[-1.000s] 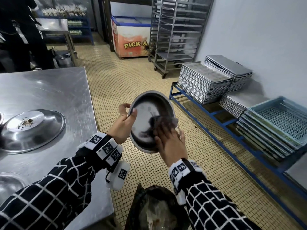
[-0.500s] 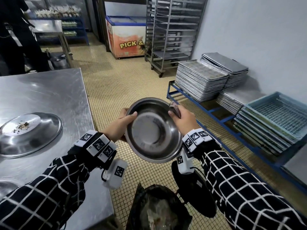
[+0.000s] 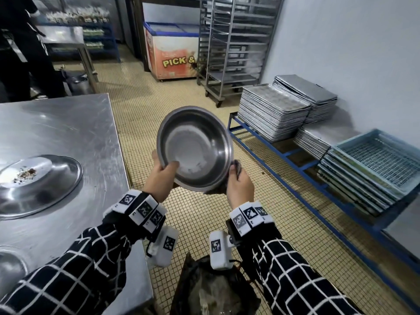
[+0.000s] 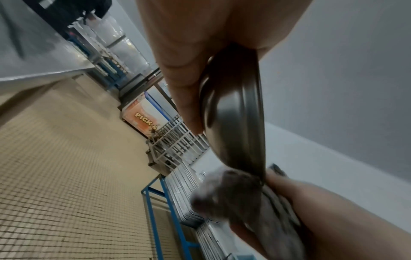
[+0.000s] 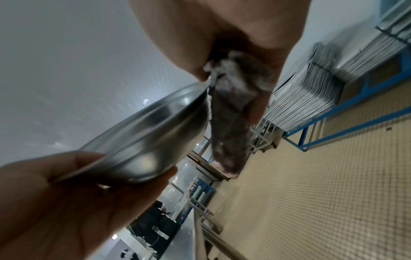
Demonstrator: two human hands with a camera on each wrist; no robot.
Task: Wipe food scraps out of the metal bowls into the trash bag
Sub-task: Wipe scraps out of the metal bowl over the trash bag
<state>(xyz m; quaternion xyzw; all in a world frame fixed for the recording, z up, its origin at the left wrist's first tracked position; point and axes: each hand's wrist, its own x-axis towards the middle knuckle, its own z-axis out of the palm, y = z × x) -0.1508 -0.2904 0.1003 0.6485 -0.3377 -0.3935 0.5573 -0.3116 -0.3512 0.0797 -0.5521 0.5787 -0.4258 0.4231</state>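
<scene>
A steel bowl [image 3: 200,142] hangs tilted above the black trash bag [image 3: 216,289], its wiped inside facing me. My left hand [image 3: 164,175] grips its lower left rim, thumb inside and fingers behind. My right hand [image 3: 239,181] holds a dark cloth [image 3: 237,165] pinched against the lower right rim. The left wrist view shows the bowl [image 4: 235,114] edge-on with the cloth [image 4: 227,193] below it. In the right wrist view the cloth [image 5: 229,126] hangs from my fingers beside the bowl [image 5: 142,139]. On the steel table [image 3: 75,133] sits another bowl [image 3: 56,185] with dry scraps in it.
A third bowl [image 3: 9,264] peeks in at the table's near left edge. Stacked baking trays [image 3: 272,110] and blue crates [image 3: 375,160] fill a low blue rack on the right. A wheeled rack [image 3: 234,48], a chest freezer [image 3: 172,55] and a standing person [image 3: 20,48] are at the back.
My right hand with the cloth left the bowl's inside and moved to its right rim, then lower. The bowl turned from facing down at the bag to facing me and rose.
</scene>
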